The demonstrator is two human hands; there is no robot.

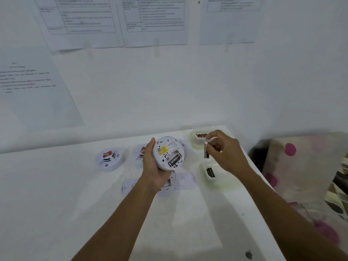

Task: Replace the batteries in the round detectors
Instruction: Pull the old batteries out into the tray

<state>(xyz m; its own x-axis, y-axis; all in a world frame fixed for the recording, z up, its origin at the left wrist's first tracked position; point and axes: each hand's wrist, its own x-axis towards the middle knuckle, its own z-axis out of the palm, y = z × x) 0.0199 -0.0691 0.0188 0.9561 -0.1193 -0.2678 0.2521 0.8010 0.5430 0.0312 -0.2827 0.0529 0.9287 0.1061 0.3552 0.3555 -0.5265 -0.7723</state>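
Head view: fingers (212,143) of the right hand (224,151) pinch a black battery (205,153) upright in the air, while the left hand (150,164) curls its fingers round the rim of a round detector (166,147), held above the table (56,194) just left of that battery. Two pale tubs (194,146) sit near the right hand, the far one holding red-marked cells, the near one dark cells. The white table meets a white wall (169,91) hung with printed sheets (79,19); dotted fabric (301,157) lies to the right. Two more detectors (110,159) and flat white plates (185,180) rest on the table. The held detector is white, its back toward the camera, with a yellow label (162,149) and one seated battery (174,160) in its open bay.
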